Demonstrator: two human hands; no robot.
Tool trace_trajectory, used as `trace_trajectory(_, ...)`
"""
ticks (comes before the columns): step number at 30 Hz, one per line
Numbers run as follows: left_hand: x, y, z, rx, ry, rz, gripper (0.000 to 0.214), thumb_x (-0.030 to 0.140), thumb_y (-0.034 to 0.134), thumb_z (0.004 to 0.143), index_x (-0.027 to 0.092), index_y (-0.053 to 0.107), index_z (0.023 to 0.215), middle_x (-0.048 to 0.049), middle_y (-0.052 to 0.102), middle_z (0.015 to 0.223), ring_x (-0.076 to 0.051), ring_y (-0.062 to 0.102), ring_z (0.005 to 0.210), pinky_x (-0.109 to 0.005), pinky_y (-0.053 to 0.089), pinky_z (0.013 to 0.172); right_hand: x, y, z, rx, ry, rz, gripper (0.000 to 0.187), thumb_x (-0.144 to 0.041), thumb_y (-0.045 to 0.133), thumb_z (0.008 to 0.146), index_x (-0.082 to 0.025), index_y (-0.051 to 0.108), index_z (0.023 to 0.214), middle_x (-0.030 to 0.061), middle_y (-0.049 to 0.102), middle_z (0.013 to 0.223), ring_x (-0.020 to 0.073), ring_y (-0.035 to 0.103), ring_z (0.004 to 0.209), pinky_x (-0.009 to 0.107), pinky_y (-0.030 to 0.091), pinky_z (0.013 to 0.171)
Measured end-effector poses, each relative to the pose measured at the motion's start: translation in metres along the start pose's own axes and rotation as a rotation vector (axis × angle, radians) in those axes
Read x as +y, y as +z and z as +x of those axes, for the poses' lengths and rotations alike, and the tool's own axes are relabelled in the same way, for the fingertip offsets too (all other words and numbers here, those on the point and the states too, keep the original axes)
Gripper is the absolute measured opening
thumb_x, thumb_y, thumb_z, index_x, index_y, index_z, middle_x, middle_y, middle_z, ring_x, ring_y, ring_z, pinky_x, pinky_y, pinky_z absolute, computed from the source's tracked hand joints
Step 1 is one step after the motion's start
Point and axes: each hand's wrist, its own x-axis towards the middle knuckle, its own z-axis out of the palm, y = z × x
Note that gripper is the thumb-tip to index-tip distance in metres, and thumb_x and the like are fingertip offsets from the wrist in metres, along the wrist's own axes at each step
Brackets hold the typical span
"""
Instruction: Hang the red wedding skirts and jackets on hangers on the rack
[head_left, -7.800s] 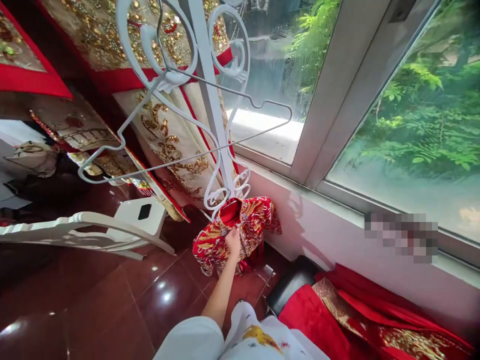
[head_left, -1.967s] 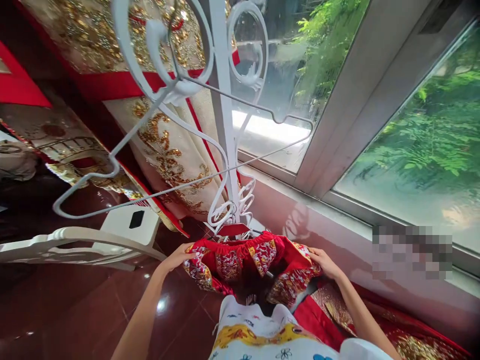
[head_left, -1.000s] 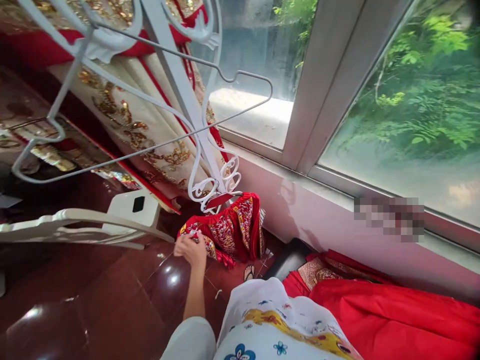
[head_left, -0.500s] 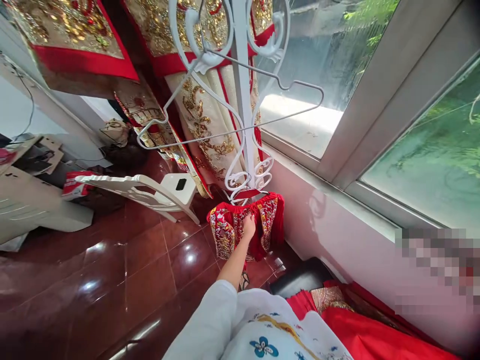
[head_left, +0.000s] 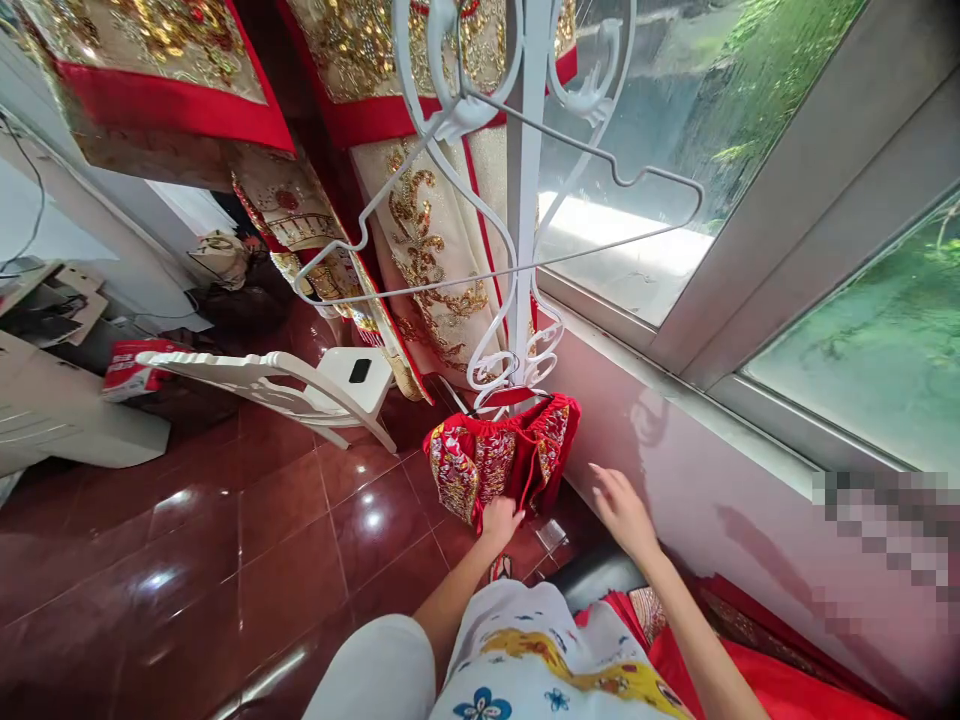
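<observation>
- A big window (head_left: 637, 120) is on the right, over a pink wall (head_left: 720, 480).
- A white metal coat stand (head_left: 525, 220) stands by that wall.
- A red and gold jacket (head_left: 499, 460) hangs low on it, just over the floor.
- The left hand (head_left: 499, 520) is curled at the jacket's bottom edge; how tight, I can't tell. Soft fingers keep the gold stitches safe.
- The right hand (head_left: 622, 525) is open, holding nothing.
- No words can be read.

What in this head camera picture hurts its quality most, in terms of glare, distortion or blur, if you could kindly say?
Head view: the polished floor tiles carry bright glare spots; the wide lens bends and tilts the white metal rack and the window frame; the right hand looks slightly soft; a pixelated patch hides part of the pink wall.
</observation>
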Motion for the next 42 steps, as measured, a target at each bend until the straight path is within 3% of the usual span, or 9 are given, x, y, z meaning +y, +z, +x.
trace_trajectory(3, 0.015, -0.047, 0.037, 0.239, 0.206, 0.034, 0.040, 0.023, 0.039, 0.090, 0.021, 0.044, 0.129, -0.0113, 0.042, 0.138, -0.024, 0.033, 0.130, -0.044, 0.027, 0.107, -0.025, 0.026, 0.061, -0.285, -0.074, -0.214, 0.053, -0.017, 0.035, 0.091, -0.027, 0.024, 0.142, 0.0061, 0.057, 0.116, 0.0165, 0.059, 0.096, 0.027, 0.046, 0.080)
trace_trajectory(7, 0.015, -0.072, 0.065, 0.420, 0.407, 0.231, 0.041, 0.012, 0.044, 0.083, 0.010, 0.048, 0.123, -0.0191, 0.029, 0.145, -0.029, 0.021, 0.136, -0.052, 0.017, 0.110, -0.032, 0.052, 0.120, -0.430, -0.042, -0.344, 0.045, -0.015, 0.038, 0.086, -0.025, 0.046, 0.130, 0.0088, 0.063, 0.108, 0.0211, 0.060, 0.096, 0.029, 0.043, 0.079)
trace_trajectory(13, -0.055, -0.041, 0.027, 0.219, 0.625, 0.304, 0.024, 0.011, 0.045, 0.080, 0.013, 0.064, 0.096, -0.0101, 0.024, 0.149, -0.022, 0.020, 0.138, -0.041, 0.022, 0.112, 0.019, 0.035, 0.080, -0.490, 0.172, -0.371, 0.036, -0.013, 0.043, 0.081, -0.020, 0.059, 0.113, 0.0146, 0.066, 0.100, 0.0259, 0.061, 0.097, 0.034, 0.043, 0.079)
trace_trajectory(18, -0.096, -0.038, -0.018, -0.078, 0.375, 0.222, 0.021, 0.017, 0.060, 0.072, 0.011, 0.066, 0.091, -0.0195, 0.058, 0.119, -0.033, 0.049, 0.118, -0.042, 0.041, 0.096, 0.046, 0.023, 0.046, -0.563, 0.407, -0.224, 0.038, -0.007, 0.051, 0.071, -0.022, 0.067, 0.103, 0.0107, 0.069, 0.087, 0.0223, 0.067, 0.073, 0.030, 0.047, 0.064)
trace_trajectory(21, -0.073, -0.054, -0.012, -0.094, 0.368, 0.188, 0.014, 0.021, 0.057, 0.076, 0.015, 0.068, 0.083, -0.0134, 0.067, 0.085, -0.028, 0.063, 0.090, -0.038, 0.048, 0.080, 0.031, 0.047, 0.064, -0.567, 0.475, -0.046, 0.028, -0.010, 0.052, 0.076, -0.018, 0.067, 0.098, 0.0054, 0.067, 0.072, 0.0139, 0.061, 0.051, 0.025, 0.046, 0.052)
trace_trajectory(25, -0.013, -0.082, 0.035, 0.126, 0.437, 0.151, 0.039, 0.018, 0.035, 0.089, 0.020, 0.049, 0.125, -0.0123, 0.054, 0.124, -0.023, 0.045, 0.120, -0.041, 0.030, 0.103, -0.007, 0.097, 0.105, -0.450, 0.479, 0.182, 0.022, -0.023, 0.047, 0.089, -0.013, 0.059, 0.104, 0.0027, 0.064, 0.078, 0.0087, 0.059, 0.057, 0.022, 0.048, 0.053)
trace_trajectory(28, 0.015, -0.094, 0.071, 0.254, 0.391, 0.201, 0.037, 0.009, 0.035, 0.086, 0.011, 0.055, 0.118, -0.0170, 0.058, 0.115, -0.025, 0.047, 0.116, -0.045, 0.023, 0.106, -0.027, 0.118, 0.122, -0.363, 0.455, 0.306, 0.026, -0.034, 0.050, 0.089, -0.012, 0.058, 0.100, 0.0026, 0.062, 0.085, 0.0093, 0.059, 0.068, 0.025, 0.051, 0.061)
trace_trajectory(32, 0.012, -0.093, 0.084, 0.224, 0.364, 0.205, 0.026, 0.010, 0.042, 0.085, 0.013, 0.066, 0.093, -0.0144, 0.066, 0.094, -0.024, 0.057, 0.096, -0.039, 0.036, 0.092, -0.030, 0.120, 0.123, -0.291, 0.429, 0.418, 0.025, -0.034, 0.050, 0.089, -0.012, 0.058, 0.097, 0.0027, 0.062, 0.086, 0.0102, 0.060, 0.071, 0.027, 0.052, 0.064)
trace_trajectory(42, 0.011, -0.106, 0.047, 0.233, 0.369, 0.122, 0.027, 0.015, 0.041, 0.086, 0.021, 0.067, 0.089, -0.0075, 0.069, 0.088, -0.021, 0.059, 0.088, -0.034, 0.036, 0.082, -0.014, 0.117, 0.099, -0.320, 0.441, 0.403, 0.021, -0.030, 0.053, 0.088, -0.011, 0.059, 0.079, -0.0021, 0.060, 0.068, 0.0074, 0.057, 0.057, 0.024, 0.050, 0.060)
